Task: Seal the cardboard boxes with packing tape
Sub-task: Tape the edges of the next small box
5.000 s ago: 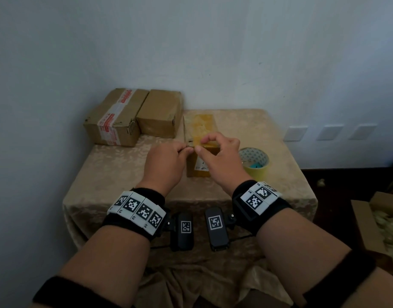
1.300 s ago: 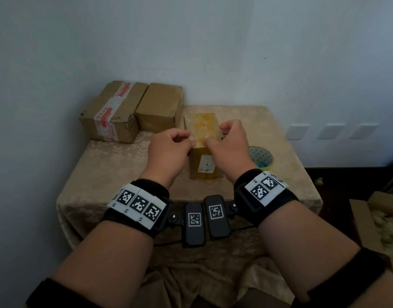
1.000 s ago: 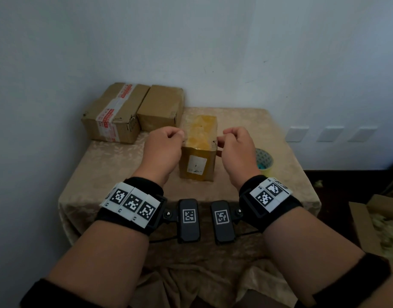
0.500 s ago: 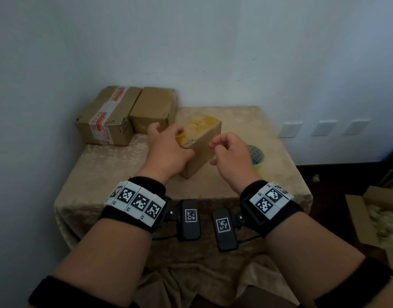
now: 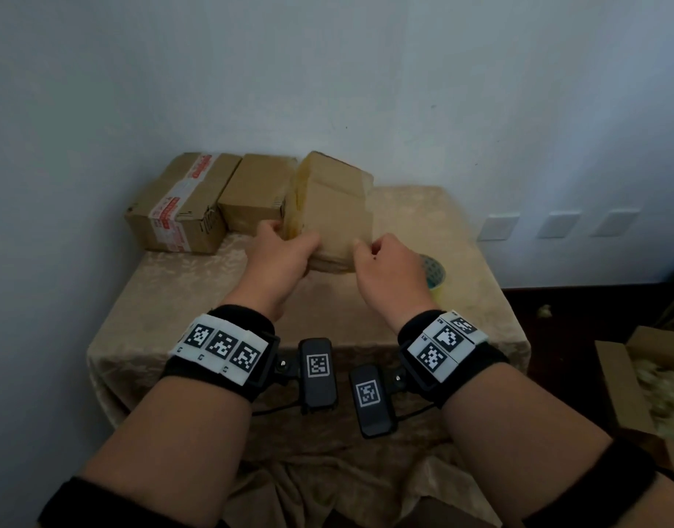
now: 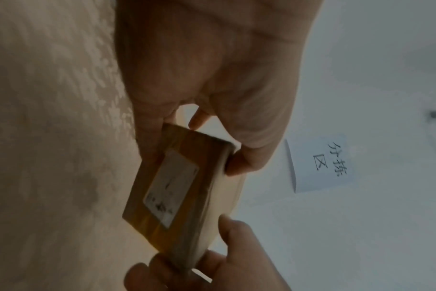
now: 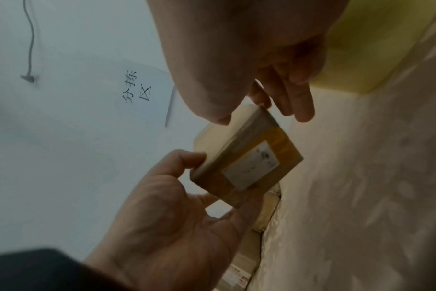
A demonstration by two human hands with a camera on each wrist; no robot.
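A small cardboard box (image 5: 331,211) wrapped in yellowish tape is held up off the table, tilted on end with a plain face toward me. My left hand (image 5: 289,247) grips its lower left edge, thumb on one face and fingers on the other. My right hand (image 5: 369,253) pinches its lower right corner. The left wrist view shows the box's (image 6: 182,196) end with a white label, and so does the right wrist view, where the box (image 7: 249,163) sits between both hands. The roll of packing tape (image 5: 436,274) lies on the table, mostly hidden behind my right hand.
Two more cardboard boxes stand at the table's back left: one with red-and-white tape (image 5: 183,203), one plain (image 5: 255,196). The table (image 5: 468,238) wears a beige patterned cloth and stands against white walls. An open carton (image 5: 640,390) sits on the floor at right. A handwritten paper (image 6: 321,163) hangs on the wall.
The box lay flat on the table with both hands at its near end. The hands took its sides, swung it leftward, and have now lifted and tipped it on end.
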